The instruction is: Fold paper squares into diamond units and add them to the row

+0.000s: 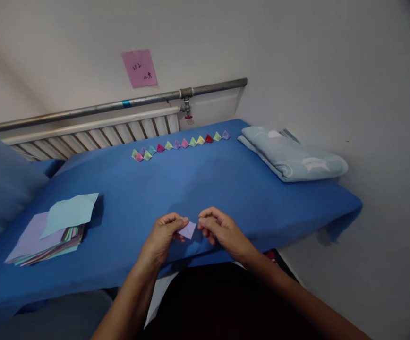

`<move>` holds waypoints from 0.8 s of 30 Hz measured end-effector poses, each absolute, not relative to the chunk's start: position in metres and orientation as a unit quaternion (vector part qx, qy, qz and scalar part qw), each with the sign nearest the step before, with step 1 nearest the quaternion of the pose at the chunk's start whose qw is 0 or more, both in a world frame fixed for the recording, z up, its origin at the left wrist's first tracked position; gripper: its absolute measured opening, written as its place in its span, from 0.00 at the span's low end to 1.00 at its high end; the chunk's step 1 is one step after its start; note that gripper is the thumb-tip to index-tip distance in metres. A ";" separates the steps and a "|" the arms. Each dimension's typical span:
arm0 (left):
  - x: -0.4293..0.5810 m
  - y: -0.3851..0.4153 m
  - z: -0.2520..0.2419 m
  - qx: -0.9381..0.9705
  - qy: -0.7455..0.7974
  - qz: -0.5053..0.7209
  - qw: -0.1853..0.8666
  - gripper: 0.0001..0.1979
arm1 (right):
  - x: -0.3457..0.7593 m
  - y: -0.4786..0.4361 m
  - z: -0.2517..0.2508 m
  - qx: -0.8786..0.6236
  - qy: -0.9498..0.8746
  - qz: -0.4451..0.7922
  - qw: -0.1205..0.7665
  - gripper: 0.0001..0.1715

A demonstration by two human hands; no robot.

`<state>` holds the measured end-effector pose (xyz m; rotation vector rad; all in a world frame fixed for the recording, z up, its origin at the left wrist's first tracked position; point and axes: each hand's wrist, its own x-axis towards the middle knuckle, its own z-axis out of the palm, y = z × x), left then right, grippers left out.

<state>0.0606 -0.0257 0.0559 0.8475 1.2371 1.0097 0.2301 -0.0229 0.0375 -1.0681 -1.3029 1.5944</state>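
Observation:
Between the thumb and fingers of my left hand is a small piece of folded lavender paper, with a crease line across its face. My right hand hovers just to the right of that paper, apart from it. Its fingers are curled in toward the thumb, and no object shows in them. Both hands are above the near edge of the blue-covered table. Along the far side lies a row of small folded paper pieces in green, pink, purple, yellow and red.
A stack of coloured paper sheets lies at the left, with a light blue sheet askew on top. A folded pale blue blanket sits at the far right. Behind are a radiator, a metal pipe and a pink note on the wall.

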 end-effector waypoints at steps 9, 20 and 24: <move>0.059 -0.021 0.047 0.486 0.597 0.414 0.486 0.14 | 0.216 -0.015 0.031 -0.458 -0.547 0.595 0.371 0.09; 0.042 -0.052 0.008 0.802 0.495 0.326 0.075 0.15 | 0.207 -0.003 0.015 -0.509 -0.699 0.436 0.252 0.09; 0.045 -0.052 0.003 0.808 0.503 0.302 0.053 0.14 | 0.211 -0.005 0.024 -0.489 -0.740 0.406 0.218 0.09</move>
